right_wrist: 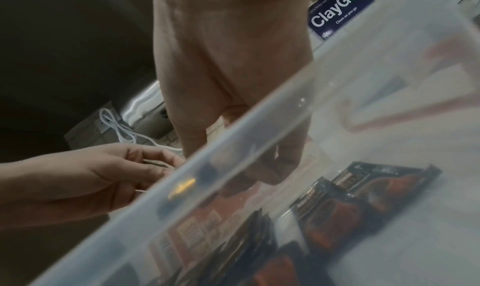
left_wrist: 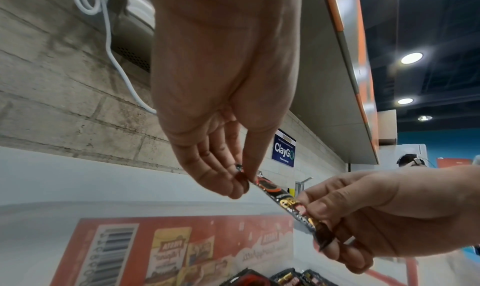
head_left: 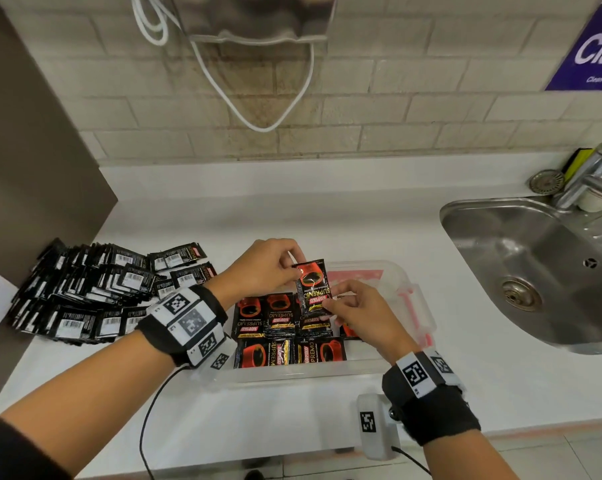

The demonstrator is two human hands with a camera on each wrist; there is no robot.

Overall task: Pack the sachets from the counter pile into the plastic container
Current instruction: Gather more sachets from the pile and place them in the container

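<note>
A white bench (head_left: 327,209) runs along a brick wall. The plastic container (head_left: 389,365) sits on it, partly full of sachets. The pile (head_left: 85,292) lies just left of the container. Above the container, the left hand (head_left: 265,268) pinches the top of one sachet (head_left: 311,289) and the right hand (head_left: 365,313) pinches its bottom. I think packing is midway. Next, the sachet should go down flat into a free spot.

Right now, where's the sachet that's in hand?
In the head view the Kopiko sachet is held above the plastic container, centre of the counter: left hand pinches its far end, right hand its near end.
</note>
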